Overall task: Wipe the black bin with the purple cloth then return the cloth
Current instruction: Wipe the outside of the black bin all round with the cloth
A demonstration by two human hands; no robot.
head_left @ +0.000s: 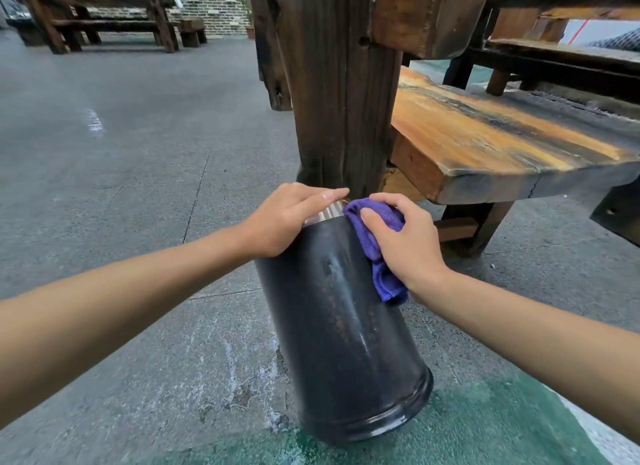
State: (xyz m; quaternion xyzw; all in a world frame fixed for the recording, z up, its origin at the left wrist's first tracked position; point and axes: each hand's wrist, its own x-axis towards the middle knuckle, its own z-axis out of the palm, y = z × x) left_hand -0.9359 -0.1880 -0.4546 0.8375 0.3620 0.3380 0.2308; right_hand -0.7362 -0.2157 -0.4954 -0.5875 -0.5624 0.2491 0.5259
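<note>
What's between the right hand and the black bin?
The purple cloth, pressed by the right hand against the black bin, seen in the head view.

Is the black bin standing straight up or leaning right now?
Leaning. The black bin tilts, its top toward the wooden post, with the left hand on its silver rim.

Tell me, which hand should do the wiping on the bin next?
The right hand. It already grips the purple cloth against the upper side of the black bin. The left hand rests on the bin's silver rim, so it seems better kept there steadying it.
</note>
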